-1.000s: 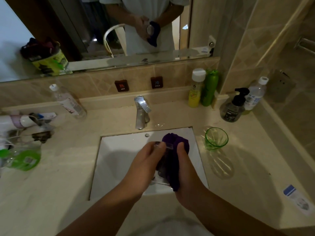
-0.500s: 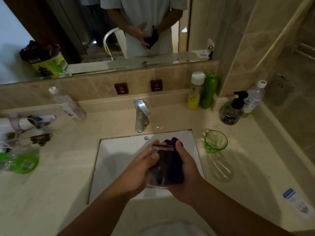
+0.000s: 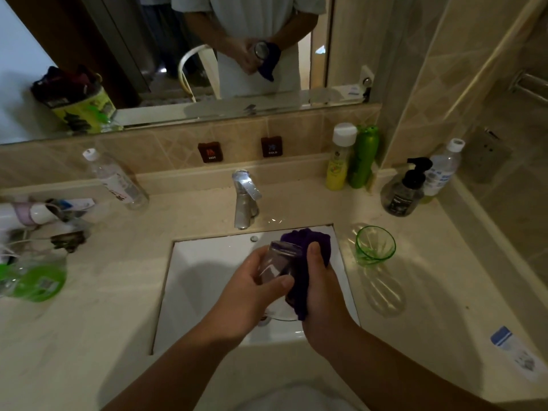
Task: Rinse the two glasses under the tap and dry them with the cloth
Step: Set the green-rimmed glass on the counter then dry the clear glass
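Over the sink [image 3: 207,262], the left hand [image 3: 252,295] curls around a clear glass [image 3: 278,262] — thumb across its side. The right hand [image 3: 318,289] grips a purple cloth [image 3: 308,247] against it, apparently touching. The green glass [image 3: 375,244] stands upright on the counter [image 3: 444,292] — 1 of 2.

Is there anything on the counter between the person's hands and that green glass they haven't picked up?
Nothing visible. The green glass stands alone on the counter, right of the right hand; only bare counter lies between.
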